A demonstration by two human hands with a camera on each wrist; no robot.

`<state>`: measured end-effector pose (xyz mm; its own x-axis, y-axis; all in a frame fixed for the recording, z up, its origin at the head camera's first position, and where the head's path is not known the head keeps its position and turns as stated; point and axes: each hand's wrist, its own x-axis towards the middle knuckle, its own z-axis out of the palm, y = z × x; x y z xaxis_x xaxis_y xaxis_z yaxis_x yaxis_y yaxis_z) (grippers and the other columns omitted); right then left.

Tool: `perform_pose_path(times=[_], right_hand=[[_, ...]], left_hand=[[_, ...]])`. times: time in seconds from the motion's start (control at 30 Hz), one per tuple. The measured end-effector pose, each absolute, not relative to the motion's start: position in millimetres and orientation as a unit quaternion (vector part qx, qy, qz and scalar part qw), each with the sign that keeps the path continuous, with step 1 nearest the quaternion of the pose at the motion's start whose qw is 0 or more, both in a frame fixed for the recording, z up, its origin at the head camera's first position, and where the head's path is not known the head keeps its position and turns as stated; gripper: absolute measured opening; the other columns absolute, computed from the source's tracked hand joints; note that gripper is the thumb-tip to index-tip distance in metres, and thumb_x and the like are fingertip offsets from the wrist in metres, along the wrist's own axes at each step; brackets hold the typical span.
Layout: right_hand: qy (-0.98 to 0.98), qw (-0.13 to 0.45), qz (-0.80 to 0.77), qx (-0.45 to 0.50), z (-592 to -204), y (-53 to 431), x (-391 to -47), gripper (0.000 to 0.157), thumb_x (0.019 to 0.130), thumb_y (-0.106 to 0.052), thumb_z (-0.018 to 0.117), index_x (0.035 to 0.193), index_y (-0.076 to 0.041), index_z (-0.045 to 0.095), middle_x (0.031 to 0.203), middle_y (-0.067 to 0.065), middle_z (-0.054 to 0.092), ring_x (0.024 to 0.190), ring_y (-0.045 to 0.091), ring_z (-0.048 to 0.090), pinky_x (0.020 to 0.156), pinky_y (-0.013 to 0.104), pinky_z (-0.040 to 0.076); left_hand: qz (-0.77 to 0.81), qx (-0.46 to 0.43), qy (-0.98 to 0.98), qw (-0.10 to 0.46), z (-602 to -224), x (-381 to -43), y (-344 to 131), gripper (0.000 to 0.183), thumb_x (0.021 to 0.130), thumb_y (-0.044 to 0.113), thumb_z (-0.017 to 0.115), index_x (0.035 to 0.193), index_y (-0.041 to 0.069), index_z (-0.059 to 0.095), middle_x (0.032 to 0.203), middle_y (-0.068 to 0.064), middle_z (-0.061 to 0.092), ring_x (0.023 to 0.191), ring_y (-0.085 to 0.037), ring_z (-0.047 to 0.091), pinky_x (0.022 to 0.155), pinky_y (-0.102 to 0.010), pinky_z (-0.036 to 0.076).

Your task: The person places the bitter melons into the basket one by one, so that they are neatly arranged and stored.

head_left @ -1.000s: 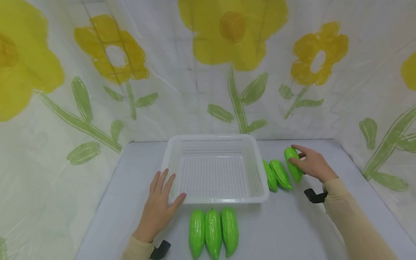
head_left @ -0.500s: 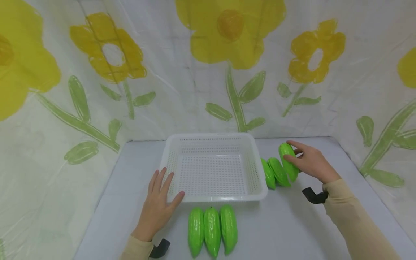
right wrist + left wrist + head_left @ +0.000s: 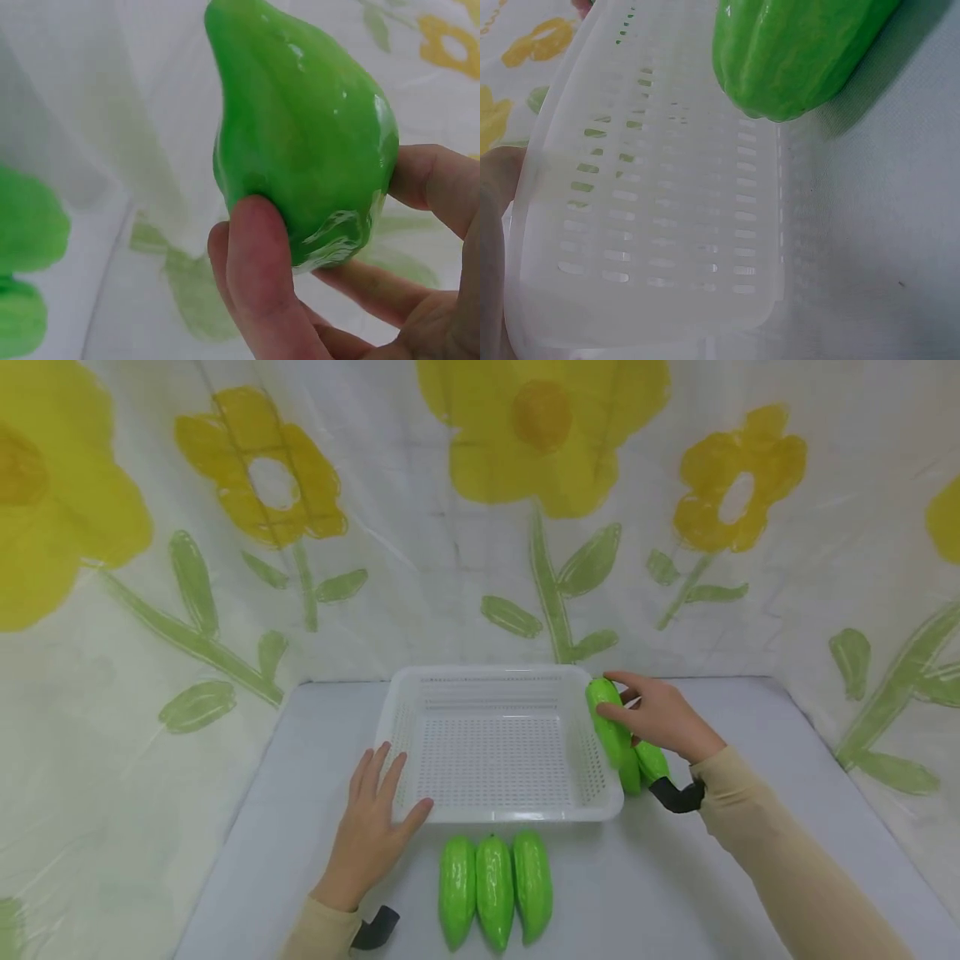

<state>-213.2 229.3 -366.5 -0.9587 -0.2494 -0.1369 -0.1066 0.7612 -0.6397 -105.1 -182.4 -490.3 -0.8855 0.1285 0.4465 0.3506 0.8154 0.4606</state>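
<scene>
A long, glossy green gourd [image 3: 609, 722] hangs over the right rim of the white plastic basket [image 3: 498, 816], held between the thumb and fingers of my right hand [image 3: 663, 714]. In the right wrist view, the thumb presses one side of the gourd [image 3: 307, 135] and the fingers lie on the other. My left hand [image 3: 367, 835] rests with spread fingers at the basket's near left corner. Beside the basket's right wall lie two more gourds, partly hidden; one gourd [image 3: 651, 762] shows below my right hand. The basket holds nothing that I can see.
Three similar green gourds [image 3: 495, 893] lie side by side in front of the basket. The white table [image 3: 675, 877] extends to both sides. A flower-printed sheet [image 3: 420, 585] hangs behind and along the sides.
My right hand has carried the gourd leftward from the right side of the table to the basket's right rim, passing over the other two. The left hand has stayed at its corner.
</scene>
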Motion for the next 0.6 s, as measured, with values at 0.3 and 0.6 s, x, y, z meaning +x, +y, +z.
perform_pose_path(times=[0.3, 0.6], right_hand=[[0.898, 0.166, -0.393, -0.11, -373, 183, -227, 0.074, 0.1, -0.046, 0.068, 0.16, -0.015, 0.04, 0.135, 0.027, 0.06, 0.073, 0.023, 0.074, 0.073, 0.041, 0.065], [0.881, 0.181, -0.417, -0.134, -381, 130, -241, 0.073, 0.099, -0.043, 0.069, 0.16, -0.015, 0.04, 0.126, 0.023, 0.065, 0.073, 0.025, 0.074, 0.067, 0.038, 0.065]], left_hand=[[-0.273, -0.124, -0.933, 0.201, -491, -105, -181, 0.076, 0.095, 0.039, 0.073, 0.153, 0.0, 0.045, 0.166, -0.023, 0.032, 0.154, -0.049, 0.023, 0.112, -0.071, 0.04], [-0.275, -0.124, -0.931, 0.204, -492, -105, -181, 0.077, 0.094, 0.039, 0.074, 0.155, 0.001, 0.044, 0.167, -0.022, 0.03, 0.154, -0.049, 0.023, 0.114, -0.071, 0.038]])
